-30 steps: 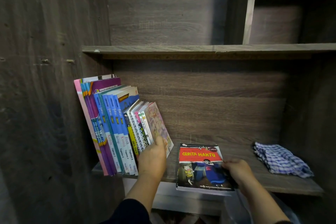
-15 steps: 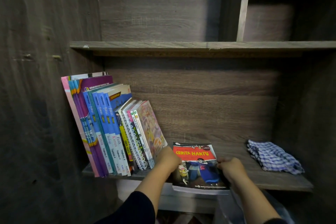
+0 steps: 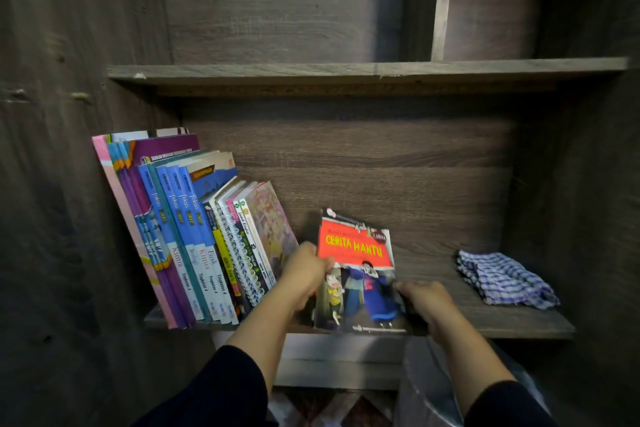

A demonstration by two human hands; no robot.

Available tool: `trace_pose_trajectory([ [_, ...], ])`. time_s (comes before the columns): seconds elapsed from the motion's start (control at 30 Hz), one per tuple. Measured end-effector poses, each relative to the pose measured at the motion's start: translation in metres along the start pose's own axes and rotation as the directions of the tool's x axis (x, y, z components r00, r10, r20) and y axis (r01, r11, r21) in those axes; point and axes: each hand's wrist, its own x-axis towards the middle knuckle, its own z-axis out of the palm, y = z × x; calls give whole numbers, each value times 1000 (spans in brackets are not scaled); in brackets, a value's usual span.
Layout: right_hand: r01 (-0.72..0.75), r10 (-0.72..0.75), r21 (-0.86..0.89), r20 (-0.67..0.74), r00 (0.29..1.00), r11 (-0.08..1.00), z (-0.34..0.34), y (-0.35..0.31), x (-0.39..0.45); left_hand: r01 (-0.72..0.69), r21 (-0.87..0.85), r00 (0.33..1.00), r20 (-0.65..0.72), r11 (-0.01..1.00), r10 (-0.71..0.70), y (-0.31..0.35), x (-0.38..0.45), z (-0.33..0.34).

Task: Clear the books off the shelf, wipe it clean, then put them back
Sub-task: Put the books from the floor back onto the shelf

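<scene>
A book with a red "CERITA HANTU" cover (image 3: 360,274) stands tilted up off the wooden shelf (image 3: 502,322), its lower edge near the shelf's front. My left hand (image 3: 304,274) grips its left edge. My right hand (image 3: 424,300) grips its lower right corner. To the left, a row of several books (image 3: 194,236) leans leftwards against the cabinet's side wall. A blue-and-white checked cloth (image 3: 502,279) lies crumpled on the shelf's right end.
An upper shelf board (image 3: 346,69) runs above, with a vertical divider (image 3: 441,0) on it. Dark wood walls close in both sides. A white ledge (image 3: 343,357) shows below the shelf's front edge.
My left hand left the leaning row and took the red book's left edge. The book, lying flat before, has been raised upright by both hands.
</scene>
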Motion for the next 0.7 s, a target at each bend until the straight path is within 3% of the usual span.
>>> trace_pose_trajectory([
  [0.1,-12,12,-28,-13,1000,1000,-2,3,1,-138,-14,966,-224,990,132,9,0,-8],
  [0.23,-40,40,-7,-4,999,999,-1,7,1,-155,241,830,-495,958,258,8,-14,-17],
  [0.3,-38,38,10,5,999,999,0,7,0,-116,304,813,-518,945,267,-5,-17,-16],
  [0.5,-49,48,27,28,998,998,0,7,0,-35,283,819,-542,958,190,-22,-12,-6],
  [0.7,-59,56,36,75,996,998,-2,6,0,-189,393,735,-552,900,395,-36,-19,1],
])
